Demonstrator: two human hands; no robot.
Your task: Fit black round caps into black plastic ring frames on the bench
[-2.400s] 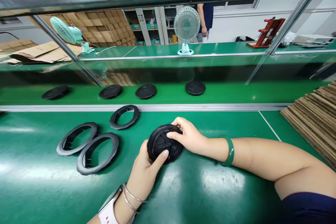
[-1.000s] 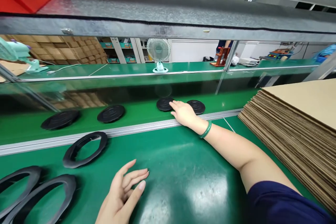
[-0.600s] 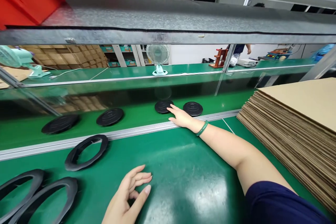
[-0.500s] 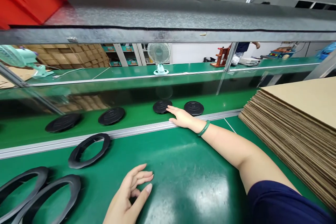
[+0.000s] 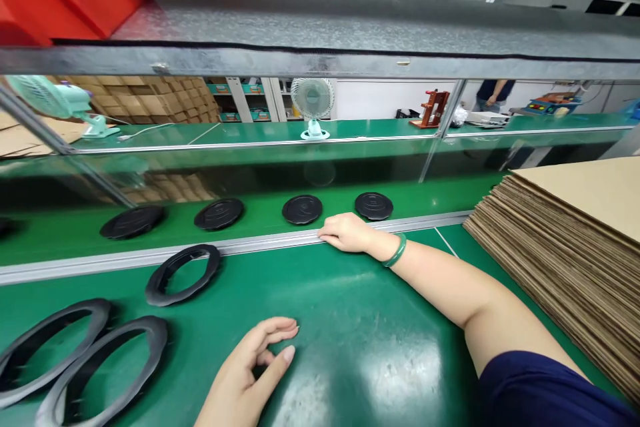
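My right hand (image 5: 347, 233) rests palm down on the metal rail (image 5: 240, 247) at the conveyor's near edge, holding nothing. Just beyond its fingers a black round disc (image 5: 301, 209) lies on the green belt, not touched. Another disc (image 5: 373, 205) lies to the right of it, and two more discs (image 5: 219, 213) (image 5: 132, 221) sit further left. My left hand (image 5: 250, 373) rests on the green table near the bottom, fingers loosely curled and empty. Three black rings lie on the table to the left: one ring (image 5: 183, 273) near the rail, two larger rings (image 5: 55, 347) (image 5: 107, 370) at the lower left.
A tall stack of flat cardboard sheets (image 5: 565, 247) fills the right side. A grey shelf (image 5: 320, 40) overhangs the belt. Small fans (image 5: 313, 103) (image 5: 60, 103) stand on the far bench. A person (image 5: 493, 93) stands in the background at the right.
My right hand set the black disc on the belt, let go and drew back to the rail. The disc drifted left. My left hand curled a little on the table.
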